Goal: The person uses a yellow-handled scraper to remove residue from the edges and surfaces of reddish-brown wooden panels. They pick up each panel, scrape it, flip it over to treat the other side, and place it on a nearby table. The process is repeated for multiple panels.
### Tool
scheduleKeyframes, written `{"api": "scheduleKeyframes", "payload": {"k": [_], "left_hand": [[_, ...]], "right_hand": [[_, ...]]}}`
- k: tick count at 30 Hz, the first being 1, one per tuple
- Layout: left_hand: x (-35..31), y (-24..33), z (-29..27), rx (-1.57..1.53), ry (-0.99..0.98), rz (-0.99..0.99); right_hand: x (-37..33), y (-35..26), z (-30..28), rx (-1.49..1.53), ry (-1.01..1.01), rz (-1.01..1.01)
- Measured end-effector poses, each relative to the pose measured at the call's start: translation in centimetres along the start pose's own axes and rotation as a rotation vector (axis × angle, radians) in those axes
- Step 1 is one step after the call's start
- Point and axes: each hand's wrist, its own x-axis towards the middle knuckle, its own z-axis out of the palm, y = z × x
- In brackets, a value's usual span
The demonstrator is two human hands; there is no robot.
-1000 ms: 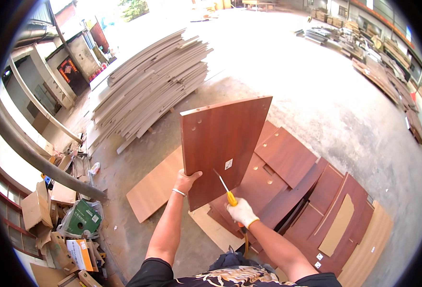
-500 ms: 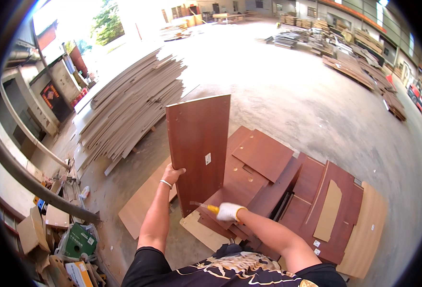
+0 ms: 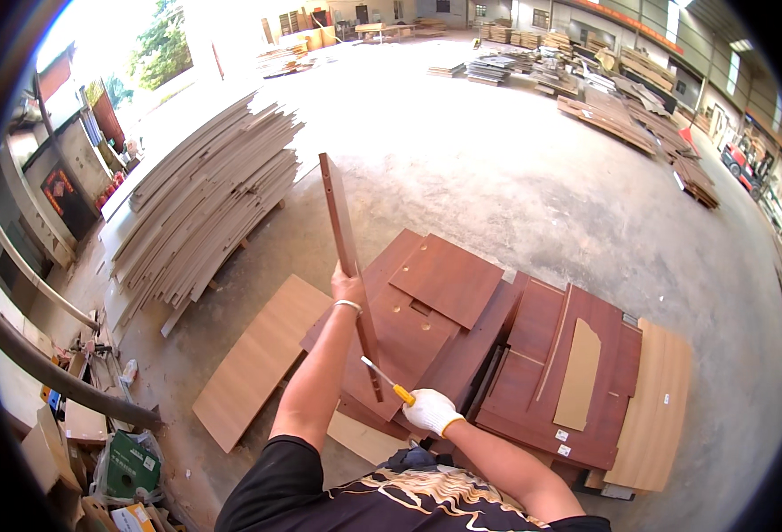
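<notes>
My bare left hand (image 3: 348,285), with a white band at its wrist, grips a reddish-brown wood board (image 3: 345,222) by its side. The board stands upright, turned so that its narrow edge with small holes faces me. In a white glove, my right hand (image 3: 430,412) is closed round the yellow handle of a screwdriver (image 3: 402,393). Its slim metal shaft points up and left, its tip close to the board's lower end; whether they touch I cannot tell. Beneath and to the right lies a pile of reddish-brown panels (image 3: 449,279), some with round holes.
A light wood panel (image 3: 258,363) lies left of the pile, another (image 3: 661,408) at its right end. A large stack of boards (image 3: 205,204) stands farther left. Boxes and a green package (image 3: 132,465) crowd the lower left beside a pipe (image 3: 72,386). A forklift (image 3: 738,164) is far right.
The board has turned from showing its broad face to showing its narrow edge. My left hand has moved right and up with it. The view has shifted a little to the right.
</notes>
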Motion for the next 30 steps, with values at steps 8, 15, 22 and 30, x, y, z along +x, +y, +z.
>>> {"api": "scheduleKeyframes", "payload": {"k": [8,15,22,30], "left_hand": [[-6.1,4.0,7.9,0.137,0.165,-0.237],[-6.3,2.0,6.9,0.044,0.293,-0.129],[-9.5,0.8,8.7,0.087,0.260,-0.073],[-11.8,-0.1,14.2,0.081,0.218,-0.268]], "right_hand": [[0.9,2.3,1.6,0.034,0.272,0.185],[-1.7,0.7,-3.4,0.198,0.525,0.085],[-1.1,-7.8,-14.9,-0.296,0.281,0.073],[-0.1,-14.9,-21.2,-0.445,0.543,0.152]]}}
